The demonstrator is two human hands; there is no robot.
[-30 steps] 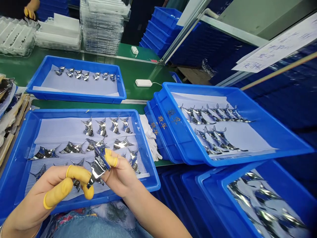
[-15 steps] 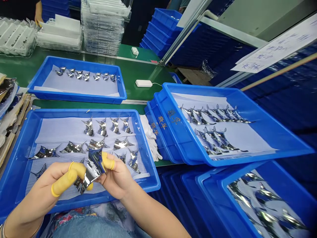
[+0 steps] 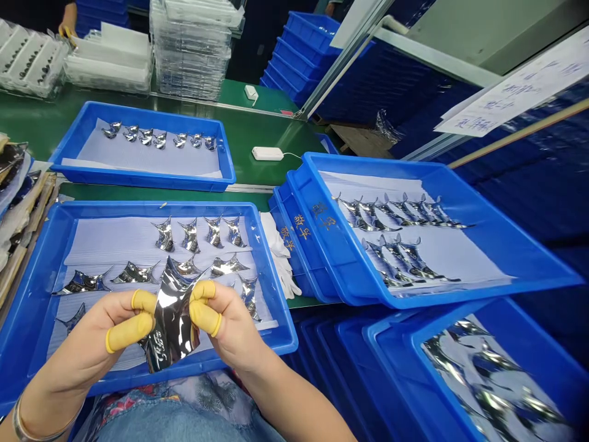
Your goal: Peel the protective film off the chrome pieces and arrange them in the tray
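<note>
left hand and right hand, in yellow finger cots, narrow grip on a chrome curved sheet piece by its side edges. piece is over the blue tray's near edge, other chrome pieces just behind the grip.

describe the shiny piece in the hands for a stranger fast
In the front blue plastic tray, mirror-finish curved pieces lie in rows on paper. The one to find is lifted, pinched between the left hand and right hand in yellow finger cots.
</note>
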